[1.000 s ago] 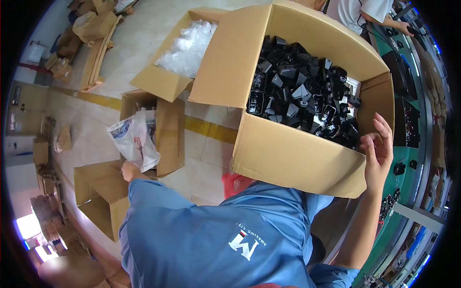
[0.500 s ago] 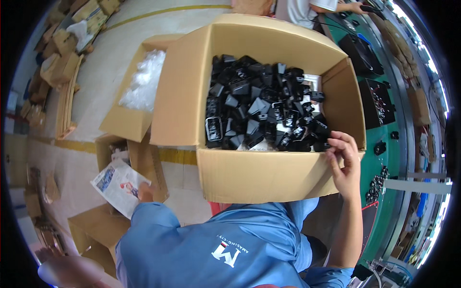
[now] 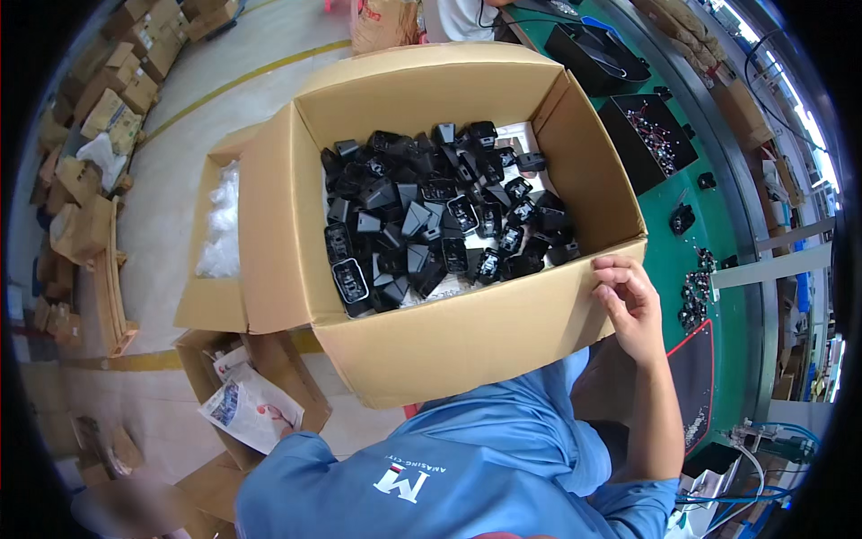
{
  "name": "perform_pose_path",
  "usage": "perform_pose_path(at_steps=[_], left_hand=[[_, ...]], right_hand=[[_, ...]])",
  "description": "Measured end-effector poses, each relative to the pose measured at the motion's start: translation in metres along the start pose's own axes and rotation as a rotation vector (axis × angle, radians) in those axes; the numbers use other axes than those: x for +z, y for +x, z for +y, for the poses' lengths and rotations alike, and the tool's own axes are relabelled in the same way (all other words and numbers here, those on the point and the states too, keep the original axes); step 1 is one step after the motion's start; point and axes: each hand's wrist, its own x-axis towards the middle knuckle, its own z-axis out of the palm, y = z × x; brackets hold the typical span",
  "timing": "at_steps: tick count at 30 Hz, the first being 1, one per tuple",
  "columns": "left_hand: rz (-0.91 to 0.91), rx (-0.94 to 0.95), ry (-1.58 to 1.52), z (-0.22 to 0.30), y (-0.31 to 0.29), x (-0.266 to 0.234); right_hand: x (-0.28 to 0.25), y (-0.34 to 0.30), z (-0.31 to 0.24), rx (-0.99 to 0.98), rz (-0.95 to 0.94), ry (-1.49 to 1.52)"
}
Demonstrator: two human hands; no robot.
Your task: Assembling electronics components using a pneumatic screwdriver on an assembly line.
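A large cardboard box (image 3: 467,337) stands in front of me, holding many loose black plastic housings (image 3: 417,216) over printed paper. My right hand (image 3: 633,301) is at the box's near right corner, its bent fingers and thumb closed on the rim of the front flap. Down at my left, my left hand (image 3: 287,432) grips the edge of a newspaper sheet (image 3: 251,411). Most of that hand is hidden by my sleeve. The sheet lies over a smaller open carton (image 3: 301,382) on the floor.
Another carton with clear plastic bags (image 3: 220,225) stands left of the box. To the right runs a green workbench (image 3: 732,350) with black bins (image 3: 646,148) and small parts. A person in a white shirt (image 3: 458,20) is at the far end. Stacked cartons (image 3: 103,144) line the left.
The view has turned, so the box sits further left and looks rotated. My left hand and the newspaper are lower, over the small carton. My right hand stays at the box corner.
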Motion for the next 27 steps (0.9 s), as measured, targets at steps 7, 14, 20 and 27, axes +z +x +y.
perform_pose_path(at_steps=[7, 14, 20, 27], left_hand=[[-0.374, 0.614, 0.307, 0.114, 0.01, -0.026], [0.134, 0.254, -0.089, 0.124, 0.118, -0.134], [1.188, 0.063, -0.991, 0.153, 0.079, -0.472], [0.016, 1.368, 0.042, 0.482, -0.017, -0.575]], right_hand=[[-0.012, -0.037, 0.016, 0.01, 0.124, 0.054], [-0.031, -0.096, 0.033, 0.061, 0.259, 0.143], [-0.017, -0.196, 0.036, 0.173, 0.553, 0.39], [-0.026, -0.217, 0.047, 0.184, 0.703, 0.512]])
